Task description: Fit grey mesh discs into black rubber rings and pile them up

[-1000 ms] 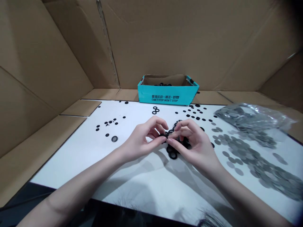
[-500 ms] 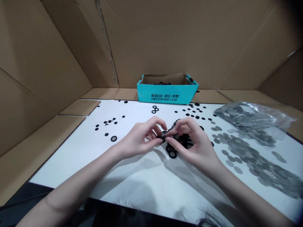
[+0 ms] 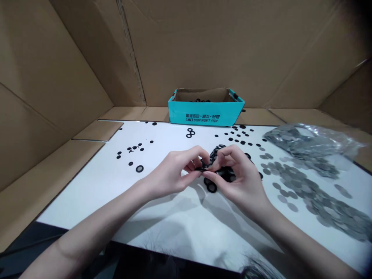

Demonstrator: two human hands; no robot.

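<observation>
Between the fingertips of both hands is a small black ring (image 3: 201, 169), seen nearly edge-on. My left hand (image 3: 181, 168) pinches its left side with thumb and fingers. My right hand (image 3: 236, 170) pinches at its right side, thumb below and fingers above. Whether a disc sits inside the ring I cannot tell. Just behind and under my right hand lies a pile of black rings (image 3: 212, 187), some with grey centres, partly hidden by the fingers. Grey translucent discs (image 3: 302, 186) spread across the table to the right of my right hand.
A turquoise box (image 3: 203, 113) with black pieces inside stands at the back. A clear plastic bag (image 3: 310, 141) of grey discs lies at the right. Small black discs (image 3: 242, 142) are scattered behind; a grey-centred ring (image 3: 140, 168) lies left. Cardboard walls (image 3: 232, 50) surround the white table (image 3: 95, 182).
The ring in my fingers has tilted to nearly edge-on. My fingertips have come closer together around it, and the left hand has shifted slightly right.
</observation>
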